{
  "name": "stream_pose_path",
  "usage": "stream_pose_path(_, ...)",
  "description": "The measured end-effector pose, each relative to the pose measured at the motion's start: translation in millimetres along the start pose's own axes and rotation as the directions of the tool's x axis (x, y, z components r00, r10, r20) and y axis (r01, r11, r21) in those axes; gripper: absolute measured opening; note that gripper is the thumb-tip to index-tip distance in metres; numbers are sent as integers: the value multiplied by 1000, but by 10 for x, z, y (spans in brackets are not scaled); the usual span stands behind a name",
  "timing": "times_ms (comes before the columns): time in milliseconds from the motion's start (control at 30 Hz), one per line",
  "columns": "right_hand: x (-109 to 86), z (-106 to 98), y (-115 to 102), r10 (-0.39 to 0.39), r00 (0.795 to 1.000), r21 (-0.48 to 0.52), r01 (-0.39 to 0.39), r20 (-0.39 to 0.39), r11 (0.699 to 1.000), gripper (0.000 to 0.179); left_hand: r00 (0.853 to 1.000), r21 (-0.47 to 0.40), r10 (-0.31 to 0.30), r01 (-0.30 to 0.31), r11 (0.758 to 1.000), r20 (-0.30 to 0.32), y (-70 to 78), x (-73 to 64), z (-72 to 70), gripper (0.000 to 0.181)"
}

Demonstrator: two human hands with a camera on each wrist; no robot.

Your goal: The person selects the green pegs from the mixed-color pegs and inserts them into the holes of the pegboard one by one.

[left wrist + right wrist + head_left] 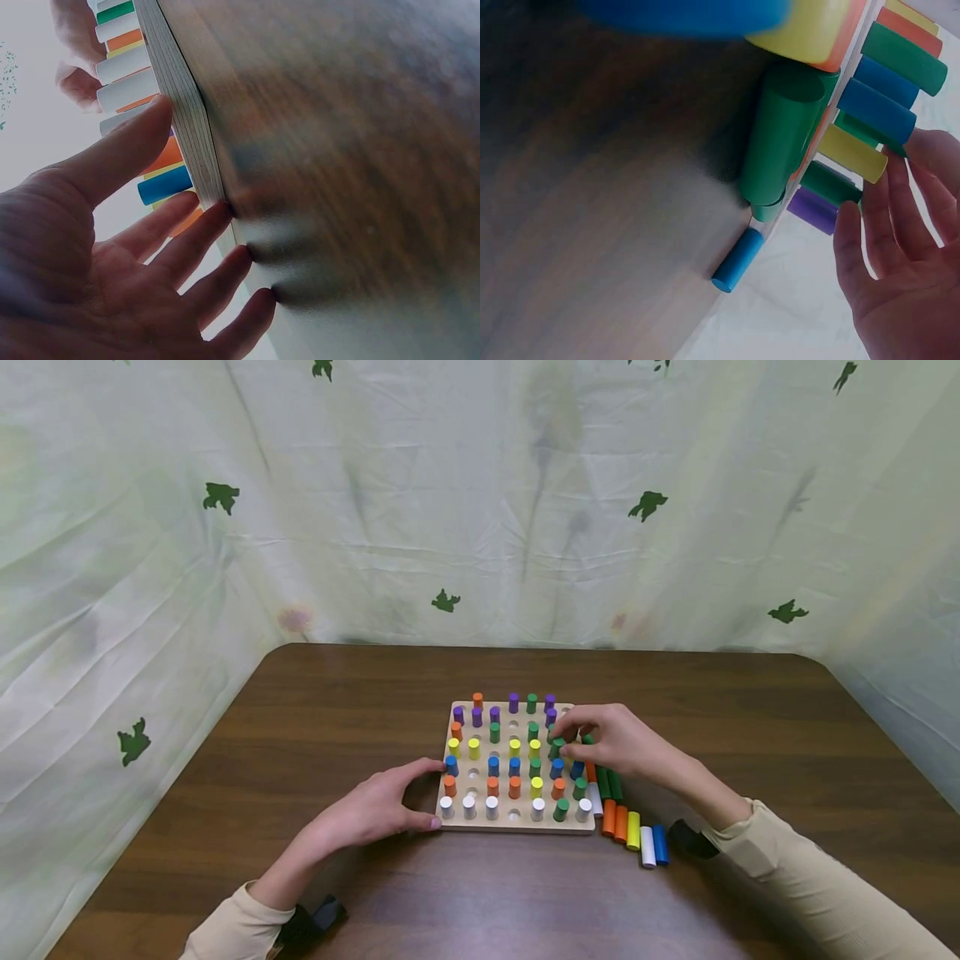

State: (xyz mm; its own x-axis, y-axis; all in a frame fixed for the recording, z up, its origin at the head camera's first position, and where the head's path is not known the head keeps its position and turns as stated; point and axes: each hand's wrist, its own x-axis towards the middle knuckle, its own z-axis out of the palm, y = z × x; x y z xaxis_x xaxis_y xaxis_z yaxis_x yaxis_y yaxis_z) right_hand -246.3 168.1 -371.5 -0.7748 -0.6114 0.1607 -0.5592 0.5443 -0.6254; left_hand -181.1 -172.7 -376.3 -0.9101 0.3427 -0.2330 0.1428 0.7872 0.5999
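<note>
A wooden pegboard (514, 826) carries upright cylindrical pegs in several colours, with some bare holes among them. At its left side is my left hand (382, 803), thumb and index finger spread and touching the edge. In the left wrist view, the other fingertips (238, 259) of that hand reach down to the table beside the board. My right hand (618, 739) is over the board's right part, pinching a green peg (557, 748) between thumb and index finger. Another green peg (829, 182) stands close by its fingertips in the right wrist view.
Loose pegs lie along the board's right side: green pegs (609, 783), an orange peg (621, 823), a yellow peg (633, 831), a white peg (648, 847) and a blue peg (660, 845). The brown table (360, 693) meets a pale curtain (420, 510) behind.
</note>
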Motion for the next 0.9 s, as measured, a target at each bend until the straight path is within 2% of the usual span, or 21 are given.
stream_pose_path(500, 22, -6, -3, 1, 999, -70, 1, 33, 998, 19, 1000, 15, 4, -4, 1000, -11, -10, 6, 4, 69)
stream_pose_path(900, -1, -29, -34, 43, 999, -64, -43, -12, 997, 21, 1000, 10, 2, -2, 1000, -8, -21, 12, 6, 69)
